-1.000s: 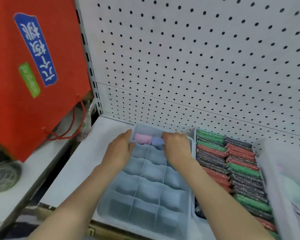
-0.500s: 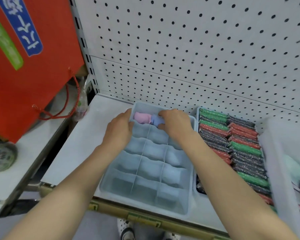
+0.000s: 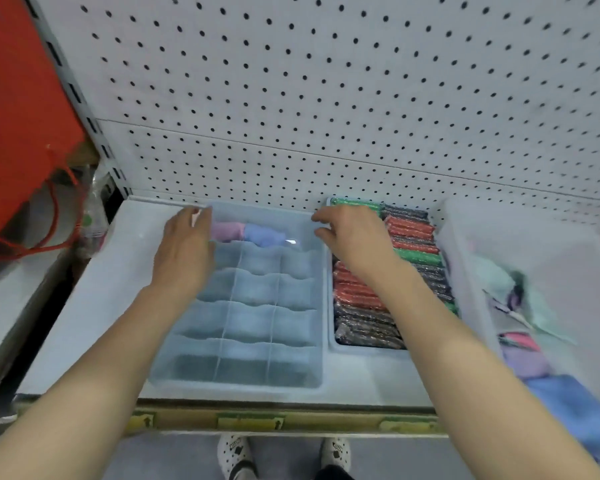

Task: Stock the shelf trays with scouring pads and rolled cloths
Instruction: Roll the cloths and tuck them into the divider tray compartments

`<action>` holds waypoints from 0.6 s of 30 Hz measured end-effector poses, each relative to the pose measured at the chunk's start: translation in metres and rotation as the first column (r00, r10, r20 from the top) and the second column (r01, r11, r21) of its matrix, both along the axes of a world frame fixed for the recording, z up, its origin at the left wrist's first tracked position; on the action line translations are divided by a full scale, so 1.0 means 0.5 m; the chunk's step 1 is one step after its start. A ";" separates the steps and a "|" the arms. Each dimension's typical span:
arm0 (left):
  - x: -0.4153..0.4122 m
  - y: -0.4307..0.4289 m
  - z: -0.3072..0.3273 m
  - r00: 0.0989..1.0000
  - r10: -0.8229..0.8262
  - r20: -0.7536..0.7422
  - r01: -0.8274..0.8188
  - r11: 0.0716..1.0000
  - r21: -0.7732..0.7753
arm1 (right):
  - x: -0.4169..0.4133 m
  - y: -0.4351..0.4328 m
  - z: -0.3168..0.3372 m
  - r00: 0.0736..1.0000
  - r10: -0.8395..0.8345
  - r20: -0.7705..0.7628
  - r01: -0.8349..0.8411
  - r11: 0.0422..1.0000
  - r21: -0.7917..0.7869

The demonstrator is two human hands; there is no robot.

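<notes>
- The divided tray sits on the shelf, with its back end against the pegboard.
- Two rolled cloths lie side by side in its back row. The pink cloth is in the left compartment and the blue cloth is in the middle one, and the two touch.
- The other compartments in view show only bare tray floor.
- The left hand lies along the tray's left rim with its fingers nearly straight, reaching to the back left corner. It holds nothing, and its fingertips are just beside the pink cloth.
- The right hand is at the tray's back right corner with its fingers loosely curled. Nothing shows in it, and blur hides whether it touches the rim.
- Just right of the divided tray, a second tray is packed with red, green and dark scouring pads. The right wrist crosses over them.
- Farther right, a clear bin holds more cloths in mint, pink, purple and blue.
- A red bag hangs at the left.
- Two shoes show on the floor below the shelf edge.
</notes>
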State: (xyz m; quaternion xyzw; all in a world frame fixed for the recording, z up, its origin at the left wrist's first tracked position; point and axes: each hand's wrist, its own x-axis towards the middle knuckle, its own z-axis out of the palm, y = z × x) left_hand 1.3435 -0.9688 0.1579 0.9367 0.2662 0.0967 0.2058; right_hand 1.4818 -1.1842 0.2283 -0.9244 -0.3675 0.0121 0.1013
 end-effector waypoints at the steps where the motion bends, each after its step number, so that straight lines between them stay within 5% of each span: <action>1: 0.008 -0.018 0.007 0.999 -0.028 0.036 0.028 0.999 0.021 | -0.003 -0.049 0.019 0.999 -0.025 0.031 0.023 0.999 0.049; 6: 0.089 -0.216 0.074 0.957 -0.246 0.155 0.260 0.963 -0.072 | -0.014 -0.326 0.084 0.956 -0.294 0.014 0.284 0.934 0.216; 11: 0.165 -0.480 0.128 0.799 -0.531 0.282 0.563 0.825 -0.041 | 0.049 -0.584 0.069 0.815 -0.561 -0.144 0.570 0.822 0.023; 18: 0.229 -0.668 0.078 0.723 -0.644 0.250 0.654 0.754 0.053 | 0.158 -0.660 0.008 0.910 -0.386 -0.152 0.366 0.920 -0.142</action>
